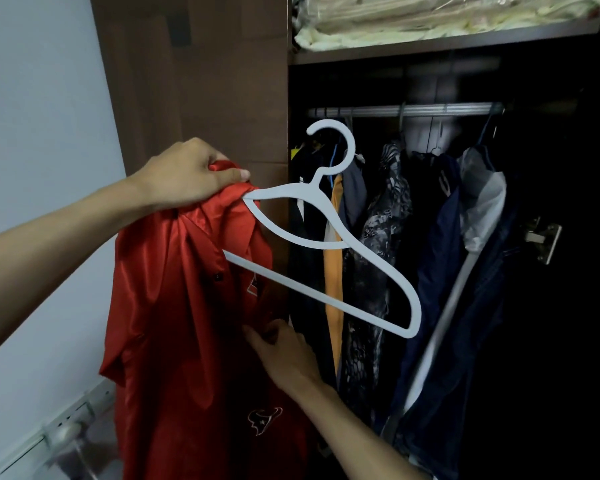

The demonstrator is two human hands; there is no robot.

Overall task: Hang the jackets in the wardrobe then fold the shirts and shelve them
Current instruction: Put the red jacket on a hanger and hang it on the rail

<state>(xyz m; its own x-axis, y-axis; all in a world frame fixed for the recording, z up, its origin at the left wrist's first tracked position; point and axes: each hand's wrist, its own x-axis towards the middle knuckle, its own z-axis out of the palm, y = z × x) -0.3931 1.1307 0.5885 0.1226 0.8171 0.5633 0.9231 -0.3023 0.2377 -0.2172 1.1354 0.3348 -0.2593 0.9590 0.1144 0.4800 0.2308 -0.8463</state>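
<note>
Left hand: the left hand (191, 174) is raised in front of the wardrobe side panel (201, 81); its fingers and thumb are curled around a bunch of red cloth at the top of the jacket, and it carries the jacket by this bunch.
Right hand: the right hand (284, 351) is lower, at the front edge of the jacket; the fingers are bent and their tips go behind the cloth, so they seem to pinch this edge, but the grip itself is partly hidden.
Jacket: the red satin jacket (187, 306) hangs down from the left hand, outside the wardrobe and just left of its opening; it has dark buttons and an embroidered emblem low on the front.
Hanger: the white hanger (326, 251) is tilted, with the hook up and the right end pointing down; its left end goes into the red cloth near the left hand, and the rest stays bare in front of the open wardrobe. The hook is below the rail and does not touch it.
Rail: the metal rail (406, 109) runs across the top of the dark compartment.
Hanging clothes: the hanging clothes (388, 220), dark, patterned, orange and blue ones, hang from the rail behind the hanger.
Upper shelf: the shelf (447, 46) above the rail holds pale bedding (430, 19) in clear plastic.
Wall: the pale wall (32, 98) is on the left.
</note>
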